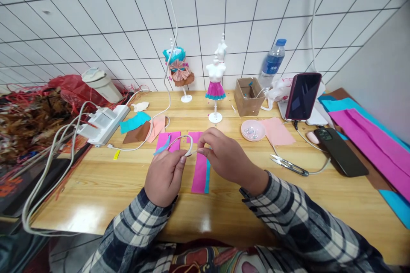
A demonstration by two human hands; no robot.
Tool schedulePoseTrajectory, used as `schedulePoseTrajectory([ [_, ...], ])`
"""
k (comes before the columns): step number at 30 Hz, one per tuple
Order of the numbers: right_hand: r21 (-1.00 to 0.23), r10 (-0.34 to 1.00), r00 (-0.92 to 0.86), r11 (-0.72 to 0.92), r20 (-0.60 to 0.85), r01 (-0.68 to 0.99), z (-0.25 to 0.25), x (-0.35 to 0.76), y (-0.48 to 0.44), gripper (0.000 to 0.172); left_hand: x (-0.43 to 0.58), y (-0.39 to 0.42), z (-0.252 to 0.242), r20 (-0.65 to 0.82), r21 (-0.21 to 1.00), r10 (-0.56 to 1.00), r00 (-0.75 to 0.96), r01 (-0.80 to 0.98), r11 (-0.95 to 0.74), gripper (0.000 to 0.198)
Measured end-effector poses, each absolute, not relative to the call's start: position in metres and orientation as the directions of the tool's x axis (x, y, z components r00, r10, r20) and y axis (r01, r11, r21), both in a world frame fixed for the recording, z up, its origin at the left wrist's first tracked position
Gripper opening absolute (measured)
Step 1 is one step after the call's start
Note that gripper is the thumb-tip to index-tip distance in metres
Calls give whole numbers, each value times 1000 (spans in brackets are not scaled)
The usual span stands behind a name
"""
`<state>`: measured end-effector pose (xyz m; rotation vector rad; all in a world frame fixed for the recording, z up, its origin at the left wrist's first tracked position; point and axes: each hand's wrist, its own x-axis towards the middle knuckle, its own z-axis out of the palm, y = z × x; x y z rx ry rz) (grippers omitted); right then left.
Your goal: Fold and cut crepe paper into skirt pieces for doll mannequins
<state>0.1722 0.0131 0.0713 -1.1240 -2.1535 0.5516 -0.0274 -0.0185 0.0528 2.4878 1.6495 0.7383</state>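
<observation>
My left hand (pixel 165 175) grips a narrow white tape roll (pixel 188 145) near the middle of the table. Close to its right edge, my right hand (pixel 221 153) has thumb and forefinger pinched together, with a thin pale strip running from the roll to the fingertips. Beneath the hands lie magenta paper strips (pixel 199 175), one with a blue edge, and a small blue piece (pixel 162 147). Farther back, a white mini mannequin (pixel 215 72) wears a magenta skirt with a blue hem. Another mannequin (pixel 181 68) carries blue, peach and brown ruffles.
Right of my hands are a pink dish (pixel 252 130) of small shiny bits, thread snips (pixel 290 165), a phone (pixel 341 151) and a propped phone (pixel 303 96). A cardboard box (pixel 249 100) and bottle (pixel 273 62) stand behind. Cables run from a power strip (pixel 107 123) at left.
</observation>
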Motion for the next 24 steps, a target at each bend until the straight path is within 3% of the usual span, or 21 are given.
schedulePoseTrajectory([
  [6, -673, 828, -443, 546, 343, 499, 70, 179, 18, 3, -20, -14, 60, 312, 213, 887, 340, 885, -414, 33],
  [15, -637, 853, -409, 517, 325, 572, 69, 173, 13, 9, -21, -15, 58, 296, 326, 889, 350, 838, -438, 30],
  [24, -602, 855, -416, 514, 308, 611, 67, 173, 13, 11, -20, -15, 54, 296, 305, 882, 366, 839, -450, 30],
])
